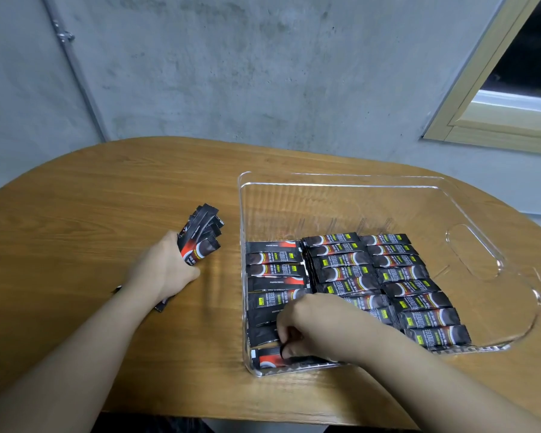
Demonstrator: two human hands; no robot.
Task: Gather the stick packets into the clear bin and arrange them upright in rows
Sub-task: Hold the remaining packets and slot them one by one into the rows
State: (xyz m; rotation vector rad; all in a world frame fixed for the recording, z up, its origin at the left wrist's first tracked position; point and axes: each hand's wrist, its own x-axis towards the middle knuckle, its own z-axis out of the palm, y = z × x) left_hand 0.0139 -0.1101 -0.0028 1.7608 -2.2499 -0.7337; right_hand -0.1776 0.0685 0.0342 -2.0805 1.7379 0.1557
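Closest to me, the right hand (313, 329) reaches down into the near-left corner of the clear bin (388, 182). Its fingers are curled and pinch the nearest packet (267, 360), the one at the front of the left row, apparently to seat it against the bin's front wall so the row stays tight. That corner is where the row gets built, so the hand works low, inside the wall.

Just beyond it, three rows of dark stick packets (400, 273) fill the near half of the bin, packed side by side and overlapping like tiles. Whether they stand truly upright or lean back I cannot tell from here. The far half of the bin is bare, with a handle cut-out in its right wall.

Left of the bin, on the desk (91, 198), the left hand (161, 270) is closed round a bundle of packets (202, 235), their ends fanning out past the fingers. I judge it serves as a ready supply, held near the bin so the other hand can draw from it. A dark packet end (163, 304) peeks out under that wrist.

Farther off are a grey concrete wall (231, 73), and a window frame (481, 98) at the right.
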